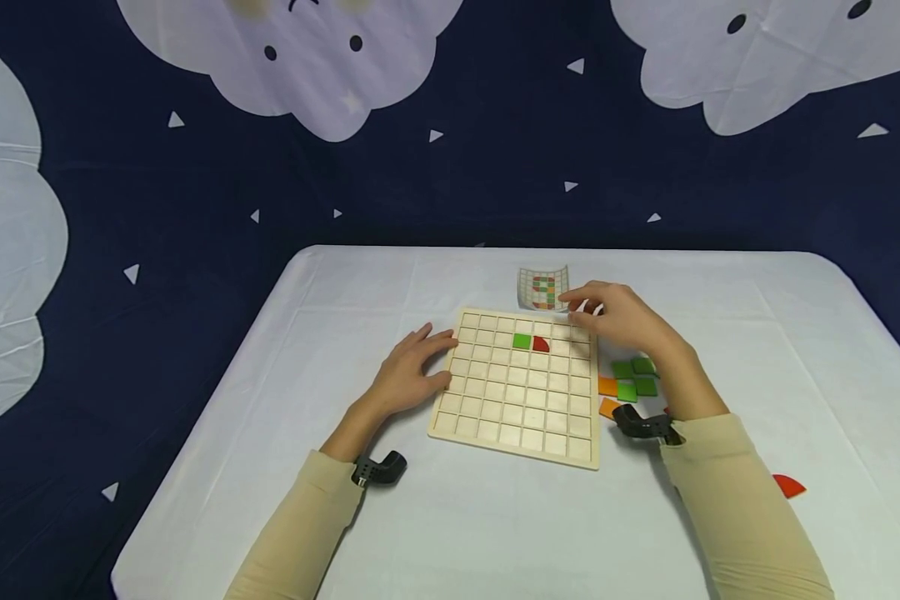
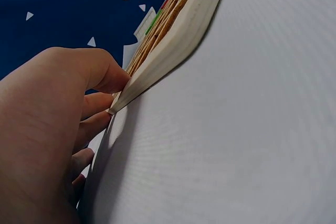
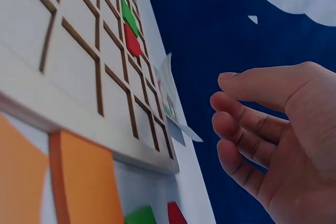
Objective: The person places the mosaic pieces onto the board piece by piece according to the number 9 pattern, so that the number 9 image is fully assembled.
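Observation:
A pale wooden grid board (image 1: 513, 392) lies on the white table. Two tiles occupy neighbouring cells near its far edge: a green square tile (image 1: 522, 341) and a red quarter-circle tile (image 1: 541, 344). My left hand (image 1: 407, 375) rests against the board's left edge, thumb and fingers spread apart; the left wrist view shows the thumb (image 2: 113, 74) touching the rim. Over the far right corner hovers my right hand (image 1: 621, 317), its fingers loosely bent. Nothing shows between those fingers (image 3: 231, 127) in the right wrist view. Just behind the board stands a curled picture card (image 1: 528, 287), close to the right fingertips.
Several loose green tiles (image 1: 645, 387) and orange tiles (image 1: 607, 386) lie right of the board, partly under the right forearm. Another red quarter-circle piece (image 1: 789, 486) sits beside the right sleeve. Each wrist wears a black camera mount (image 1: 382, 469). A dark blue patterned cloth (image 1: 390, 183) hangs behind.

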